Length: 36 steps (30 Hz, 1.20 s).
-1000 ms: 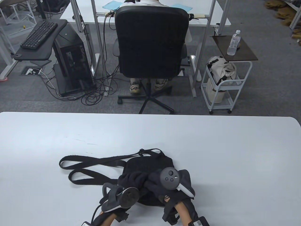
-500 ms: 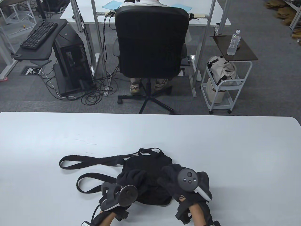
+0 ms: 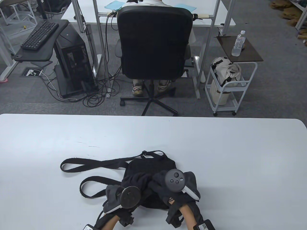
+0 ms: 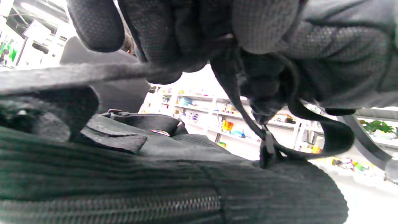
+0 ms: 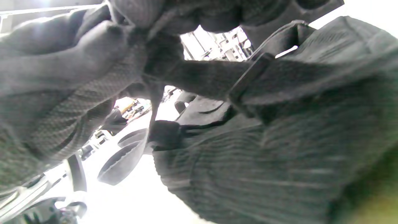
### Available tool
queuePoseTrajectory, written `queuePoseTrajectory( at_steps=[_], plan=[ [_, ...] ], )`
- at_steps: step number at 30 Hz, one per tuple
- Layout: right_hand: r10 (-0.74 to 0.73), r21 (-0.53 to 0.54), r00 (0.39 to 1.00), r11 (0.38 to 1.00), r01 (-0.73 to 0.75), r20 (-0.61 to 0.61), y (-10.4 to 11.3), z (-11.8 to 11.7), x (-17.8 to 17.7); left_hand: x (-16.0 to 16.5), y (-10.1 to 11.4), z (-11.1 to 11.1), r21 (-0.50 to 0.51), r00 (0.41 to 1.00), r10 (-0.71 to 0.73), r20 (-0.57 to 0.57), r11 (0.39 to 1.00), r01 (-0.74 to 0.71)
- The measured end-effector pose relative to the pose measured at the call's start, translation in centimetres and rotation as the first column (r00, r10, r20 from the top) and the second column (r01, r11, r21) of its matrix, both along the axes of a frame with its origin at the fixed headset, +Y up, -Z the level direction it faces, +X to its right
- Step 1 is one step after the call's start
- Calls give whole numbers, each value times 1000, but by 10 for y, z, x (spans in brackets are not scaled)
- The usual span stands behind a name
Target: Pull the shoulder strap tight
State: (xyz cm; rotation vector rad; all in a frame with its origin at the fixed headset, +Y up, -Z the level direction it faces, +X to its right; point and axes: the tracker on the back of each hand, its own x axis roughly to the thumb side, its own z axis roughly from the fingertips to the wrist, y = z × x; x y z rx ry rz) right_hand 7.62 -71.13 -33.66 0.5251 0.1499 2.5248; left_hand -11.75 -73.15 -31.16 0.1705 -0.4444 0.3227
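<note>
Low in the frame's centre, the bag [image 3: 150, 167] lies on the surface [image 3: 215, 155]; left hand [image 3: 124, 194] and right hand [image 3: 176, 183] rest on it, fingers [image 4: 264, 25] of both closed around the strap [image 5: 202, 76]

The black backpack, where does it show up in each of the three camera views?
Table view: backpack at bottom centre, partly under both hands.
Left wrist view: its ribbed fabric fills the lower half.
Right wrist view: it fills the right and lower part.
Shared landmark: the shoulder strap, also and.
</note>
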Motion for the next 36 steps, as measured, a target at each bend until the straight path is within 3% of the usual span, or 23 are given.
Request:
queuePoseTrajectory(
  at_steps=[5, 7, 10, 12, 17, 18, 20, 28, 33, 36],
  plan=[
    [-83, -46, 991, 995, 89, 103, -9, -5, 68, -14, -2, -4, -19, 999, 29, -24, 999, -29],
    [-61, -60, 993, 996, 67, 102, -13, -4, 78, -9, -3, -5, -23, 999, 27, -18, 999, -27],
    [13, -12, 996, 1000, -12, 93, 1, 1, 66, -4, -3, -4, -23, 1000, 20, -15, 1000, -21],
    [-36, 29, 999, 999, 34, 38, 10, 5, 43, -2, -1, -1, -25, 999, 48, 17, 999, -48],
    [-36, -73, 998, 997, 32, -58, -2, 1, -8, 3, 4, 4, -22, 996, 78, 44, 997, -77],
    [-90, -96, 996, 992, 87, -25, -4, 0, -9, 2, 2, 4, -24, 997, 63, 33, 998, -62],
    [-132, -75, 990, 988, 136, 52, -8, -3, -7, 2, 2, 3, -13, 996, 90, 27, 996, -90],
    [-78, -4, 997, 997, 78, 30, 4, -1, 8, 7, 3, 2, -10, 998, 54, 25, 999, -54],
    [-97, -11, 988, 995, 99, 116, 0, -4, 64, -8, 0, -5, -50, 994, 105, -8, 993, -105],
    [-37, -58, 991, 997, 45, 131, -5, -1, 76, -3, -3, -6, -67, 994, 113, 2, 991, -113]
  ],
)
